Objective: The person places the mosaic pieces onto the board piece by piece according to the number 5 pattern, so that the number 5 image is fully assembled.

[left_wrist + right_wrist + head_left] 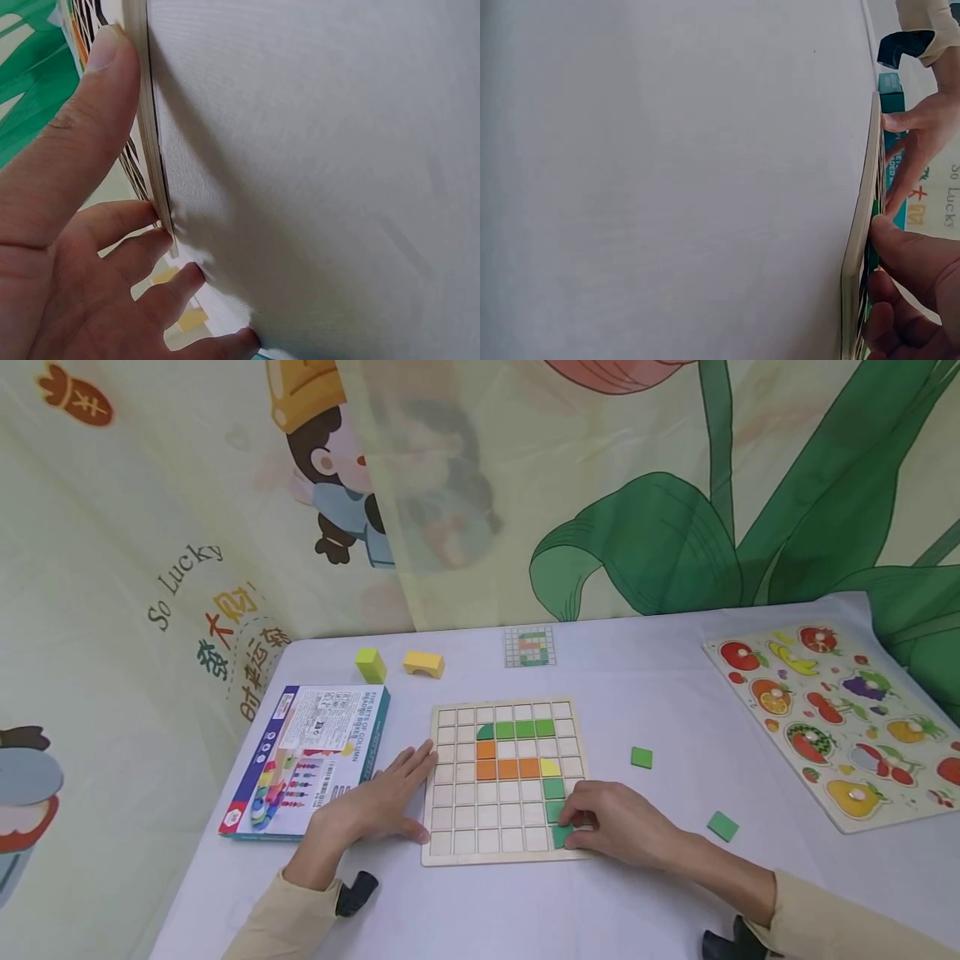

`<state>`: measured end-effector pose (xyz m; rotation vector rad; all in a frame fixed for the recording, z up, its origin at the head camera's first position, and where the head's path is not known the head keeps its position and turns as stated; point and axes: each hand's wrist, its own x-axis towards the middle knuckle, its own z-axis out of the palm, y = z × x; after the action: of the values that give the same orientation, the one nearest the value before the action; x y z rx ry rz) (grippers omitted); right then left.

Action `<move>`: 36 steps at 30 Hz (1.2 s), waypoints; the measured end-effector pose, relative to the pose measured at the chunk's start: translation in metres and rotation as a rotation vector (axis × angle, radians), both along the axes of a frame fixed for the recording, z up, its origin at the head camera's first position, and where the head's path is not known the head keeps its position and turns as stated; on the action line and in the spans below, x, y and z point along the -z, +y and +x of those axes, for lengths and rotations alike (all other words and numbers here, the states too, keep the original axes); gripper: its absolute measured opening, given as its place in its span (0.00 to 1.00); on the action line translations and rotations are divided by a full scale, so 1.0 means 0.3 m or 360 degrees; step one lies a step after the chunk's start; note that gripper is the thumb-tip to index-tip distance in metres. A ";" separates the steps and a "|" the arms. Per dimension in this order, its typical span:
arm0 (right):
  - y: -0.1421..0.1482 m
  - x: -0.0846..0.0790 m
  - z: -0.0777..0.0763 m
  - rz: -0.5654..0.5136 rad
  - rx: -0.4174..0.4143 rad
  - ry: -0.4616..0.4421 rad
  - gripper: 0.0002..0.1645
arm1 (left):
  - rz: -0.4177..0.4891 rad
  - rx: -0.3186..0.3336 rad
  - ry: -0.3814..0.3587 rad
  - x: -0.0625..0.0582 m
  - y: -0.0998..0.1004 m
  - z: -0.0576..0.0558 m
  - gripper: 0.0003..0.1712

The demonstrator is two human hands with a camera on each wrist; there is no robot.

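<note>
A wooden grid board [465,839] lies flat on the table, with orange, green and yellow square tiles and one rounded green tile in its cells. My left hand [382,802] rests along its left edge, fingers spread; the left wrist view shows the thumb [105,112] against the board's side. At the lower right corner my right hand [630,822] pinches a green square tile [561,837] between thumb and fingers, at the board's surface. The fingers partly hide this tile and the green one above it. Two loose green tiles [641,757] lie right of the board.
A small grid pattern card [530,647] lies behind the board. On the left are a boxed toy set [315,760], a yellow-green block [371,666] and a yellow arch block [423,664]. A fruit puzzle board [840,718] lies on the right. A printed curtain hangs behind the table.
</note>
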<state>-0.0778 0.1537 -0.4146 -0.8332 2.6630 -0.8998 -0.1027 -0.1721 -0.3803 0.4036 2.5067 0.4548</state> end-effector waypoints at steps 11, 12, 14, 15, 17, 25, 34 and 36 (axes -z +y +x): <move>-0.023 -0.016 0.005 0.0045 0.0023 0.0028 0.10 | -0.0019 -0.0007 0.0003 0.002 -0.003 -0.002 0.60; -0.023 -0.017 0.004 0.0053 0.0021 0.0020 0.10 | -0.0021 -0.0009 0.0002 0.003 -0.003 -0.002 0.61; -0.022 -0.020 0.003 0.0063 0.0019 0.0008 0.10 | -0.0018 -0.0010 0.0001 0.003 -0.003 -0.002 0.61; -0.021 -0.020 0.003 0.0062 0.0015 0.0001 0.10 | -0.0020 -0.0012 0.0000 0.003 -0.003 -0.001 0.61; -0.018 -0.019 0.003 0.0058 0.0009 -0.0007 0.10 | -0.0020 -0.0009 -0.0003 0.003 -0.003 -0.001 0.60; 0.067 -0.041 -0.026 -0.0105 -0.0006 -0.0208 0.12 | 0.0004 0.0000 -0.0006 0.005 -0.005 -0.001 0.61; 0.345 -0.068 -0.059 -0.0277 -0.0064 -0.0297 0.18 | 0.0009 0.0001 0.0003 0.002 -0.004 0.001 0.60; 0.417 -0.060 -0.056 -0.0285 -0.0085 -0.0243 0.17 | 0.0010 -0.0002 0.0002 0.001 -0.004 0.002 0.60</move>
<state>-0.0946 0.2790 -0.3967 -0.8325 2.4457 -1.1522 -0.1021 -0.1734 -0.3805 0.4049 2.5077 0.4633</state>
